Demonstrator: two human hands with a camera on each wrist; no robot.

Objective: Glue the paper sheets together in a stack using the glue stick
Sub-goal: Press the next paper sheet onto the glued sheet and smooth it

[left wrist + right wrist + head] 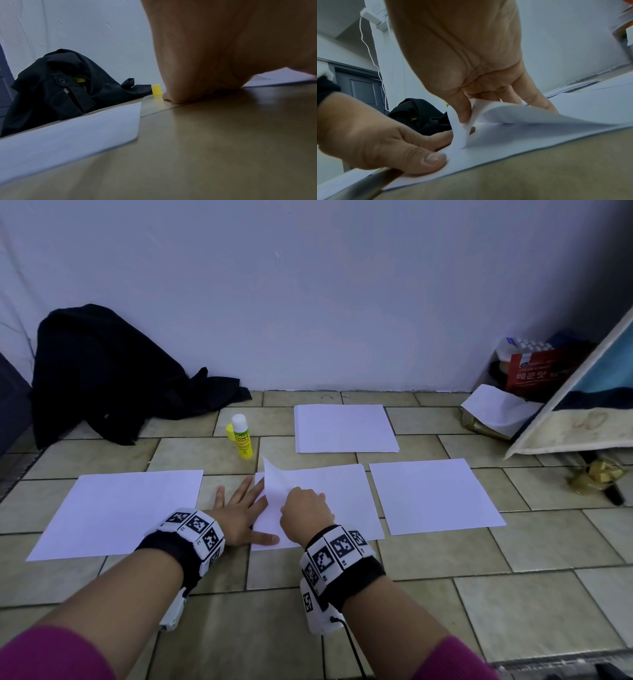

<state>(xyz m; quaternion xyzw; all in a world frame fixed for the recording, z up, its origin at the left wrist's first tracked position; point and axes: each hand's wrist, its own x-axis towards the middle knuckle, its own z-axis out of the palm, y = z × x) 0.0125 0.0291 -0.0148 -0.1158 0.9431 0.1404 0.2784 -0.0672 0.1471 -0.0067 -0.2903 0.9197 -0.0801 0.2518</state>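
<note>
Several white paper sheets lie on the tiled floor. My left hand [245, 510] lies flat with spread fingers on the left edge of the middle stack [337, 491], its thumb [429, 161] pressing the lower sheet down. My right hand [305, 508] pinches the top sheet [522, 115] near its left corner and peels it upward, so the corner [274, 477] stands up. A yellow glue stick [242, 437] stands uncapped behind the stack, its yellow cap [156, 89] beside it.
More white sheets lie at the left [126, 508], the right [435, 494] and the back [344, 428]. A black garment [102, 374] is heaped against the wall at the left. Boxes, a crumpled paper and a leaning board [575, 405] crowd the right corner.
</note>
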